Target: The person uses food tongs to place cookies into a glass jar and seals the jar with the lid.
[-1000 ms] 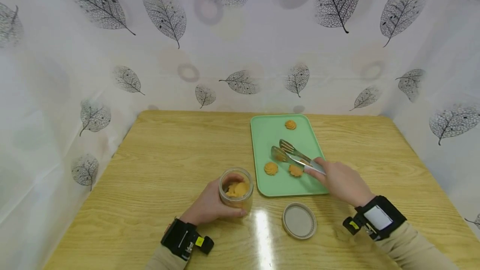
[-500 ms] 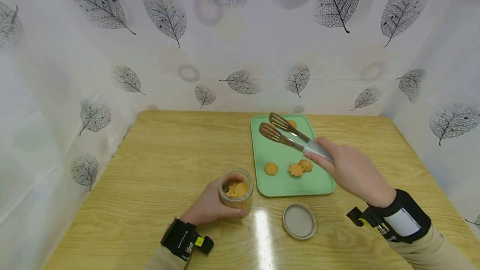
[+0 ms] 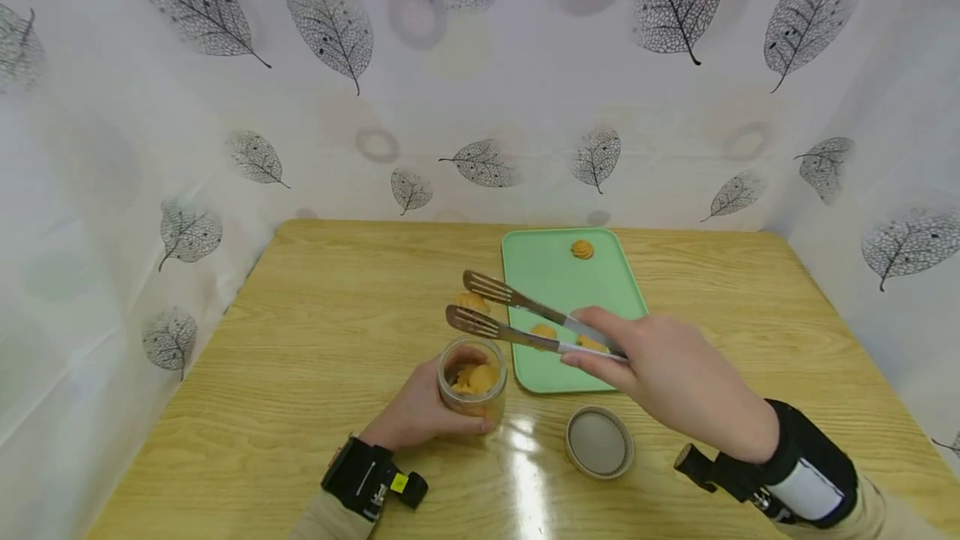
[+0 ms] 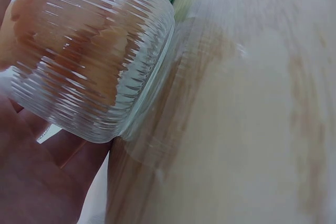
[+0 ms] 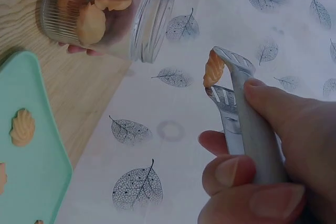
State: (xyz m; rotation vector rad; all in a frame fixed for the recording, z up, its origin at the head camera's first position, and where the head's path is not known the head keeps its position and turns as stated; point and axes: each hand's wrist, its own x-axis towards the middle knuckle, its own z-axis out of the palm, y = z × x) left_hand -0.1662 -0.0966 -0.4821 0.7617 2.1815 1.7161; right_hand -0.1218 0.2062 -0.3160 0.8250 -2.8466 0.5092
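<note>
My left hand grips a ribbed clear glass jar, which stands uncovered on the table with several piped cookies inside. In my right hand is a pair of metal tongs, with slotted brownish tips in the head view. A ridged cookie is pinched between those tips. In the head view this cookie appears just beyond the jar's mouth, raised off the table. The left wrist view shows cookies through the jar's side.
A green tray lies right of the jar and bears loose cookies, one cookie at its far end and others partly behind the tongs. The round jar lid rests on the wooden table near its front. Leaf-printed cloth surrounds the table.
The tongs have risen from the tray with a cookie in their tips, then swung left from above the tray toward the jar. My left hand and the jar have stayed put.
</note>
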